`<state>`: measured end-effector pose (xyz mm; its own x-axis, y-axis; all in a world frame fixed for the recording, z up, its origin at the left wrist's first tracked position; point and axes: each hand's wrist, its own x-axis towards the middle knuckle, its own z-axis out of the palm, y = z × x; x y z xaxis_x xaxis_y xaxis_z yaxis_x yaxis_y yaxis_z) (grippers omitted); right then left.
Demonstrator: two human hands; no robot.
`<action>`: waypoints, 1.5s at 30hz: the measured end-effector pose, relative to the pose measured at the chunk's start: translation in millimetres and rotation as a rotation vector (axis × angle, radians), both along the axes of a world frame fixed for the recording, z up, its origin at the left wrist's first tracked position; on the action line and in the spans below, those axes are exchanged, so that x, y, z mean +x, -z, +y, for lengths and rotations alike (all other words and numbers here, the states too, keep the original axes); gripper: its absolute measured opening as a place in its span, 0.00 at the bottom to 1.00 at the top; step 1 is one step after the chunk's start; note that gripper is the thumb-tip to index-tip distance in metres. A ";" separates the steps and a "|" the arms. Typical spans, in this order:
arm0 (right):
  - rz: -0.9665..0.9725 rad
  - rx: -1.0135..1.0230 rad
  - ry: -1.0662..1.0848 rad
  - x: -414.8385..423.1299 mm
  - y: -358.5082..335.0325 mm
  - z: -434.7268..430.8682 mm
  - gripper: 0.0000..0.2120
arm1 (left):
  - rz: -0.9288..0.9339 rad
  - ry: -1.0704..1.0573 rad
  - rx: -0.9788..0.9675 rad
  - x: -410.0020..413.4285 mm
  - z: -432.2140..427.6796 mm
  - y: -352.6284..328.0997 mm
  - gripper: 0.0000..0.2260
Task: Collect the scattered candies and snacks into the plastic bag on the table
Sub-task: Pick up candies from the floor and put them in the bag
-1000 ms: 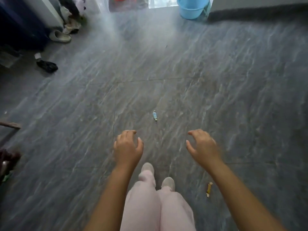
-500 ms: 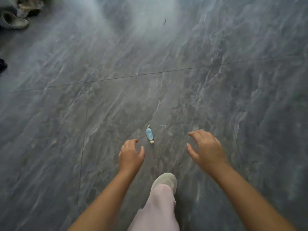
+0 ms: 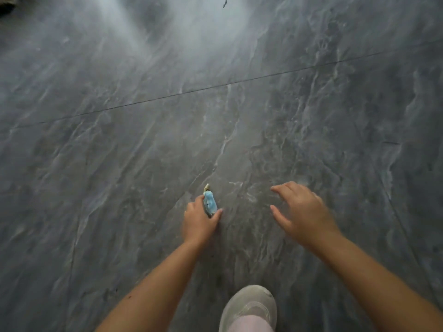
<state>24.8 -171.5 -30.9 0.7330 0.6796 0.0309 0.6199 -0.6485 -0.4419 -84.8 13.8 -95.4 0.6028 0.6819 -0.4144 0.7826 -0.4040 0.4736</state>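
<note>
1. Plainly, the left hand (image 3: 200, 221) is low over the grey stone-look floor (image 3: 119, 164), its grip closing round a small blue-wrapped candy (image 3: 210, 203); thumb on the right of the wrapper, fingers on the left. Whether the candy is lifted or rests on the floor cannot be told.
2. The candy looks light, small and hard inside, with a thin, crinkly, rather slick wrapper and a pale twisted end pointing far. The best hold is across the thick middle, not the twisted end, which would likely slip or tear.
3. To the right, the right hand (image 3: 304, 212) hangs over the floor, well apart from the candy, fingers spread and holding nothing.
4. Near the bottom edge, right of centre, a pale shoe (image 3: 249, 305) stands on the floor, apart from the candy.
5. Far off, a small dark speck (image 3: 224, 2) lies on the floor; too small to name.
6. Nothing blocks the pickup. Neither the plastic bag nor the tabletop is in view.
</note>
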 end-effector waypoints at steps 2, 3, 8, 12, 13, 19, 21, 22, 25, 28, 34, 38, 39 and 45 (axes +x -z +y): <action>0.010 -0.009 0.003 2.1 1.8 -3.3 0.18 | 0.018 -0.015 -0.012 -0.3 -8.9 5.0 0.25; 0.009 -0.014 0.006 3.3 2.4 -5.1 0.17 | 0.028 -0.015 -0.007 0.4 -12.4 7.1 0.25; 0.007 -0.021 0.023 3.1 3.0 -14.4 0.15 | 0.043 -0.072 -0.019 11.7 -13.2 7.4 0.21; 0.012 -0.035 0.029 2.5 3.9 -26.3 0.15 | 0.050 -0.084 0.021 17.8 -11.3 10.2 0.19; 0.013 -0.038 0.033 2.7 4.5 -29.5 0.15 | 0.040 -0.091 0.020 17.8 -11.1 11.0 0.19; 0.047 -0.036 0.076 -0.9 11.3 -53.2 0.19 | -0.045 -0.136 -0.130 12.7 -13.6 12.1 0.11; 0.052 -0.035 0.100 -4.5 14.2 -62.4 0.19 | -0.062 -0.138 -0.180 12.6 -17.6 11.8 0.12; 0.057 -0.033 0.114 -6.2 15.5 -66.8 0.19 | -0.075 -0.141 -0.209 12.9 -20.3 11.6 0.12; 0.085 -0.015 0.154 -11.1 20.2 -80.5 0.19 | -0.152 -0.155 -0.298 14.2 -33.1 7.5 0.12; 0.132 0.009 0.215 -15.6 23.8 -97.3 0.18 | -0.238 -0.168 -0.406 19.2 -51.5 -0.3 0.12; 0.165 0.011 0.346 -28.4 31.9 -150.6 0.20 | -0.309 0.210 -0.310 40.1 -108.2 -22.9 0.13; 0.173 0.020 0.494 -44.4 28.9 -199.7 0.18 | -0.403 0.611 -0.159 54.1 -166.7 -42.8 0.14; 0.175 0.018 0.538 -50.1 28.1 -214.5 0.17 | -0.421 0.708 -0.144 58.1 -182.9 -46.9 0.14; 0.210 -0.007 0.847 -102.2 33.7 -305.9 0.17 | -0.402 1.088 -0.126 69.5 -272.1 -47.3 0.14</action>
<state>-77.4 -477.4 -64.6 0.9816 -0.0972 -0.1641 -0.1663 -0.8573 -0.4872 -15.2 -258.3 -48.1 0.9474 -0.3075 -0.0888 -0.1629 -0.7021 0.6932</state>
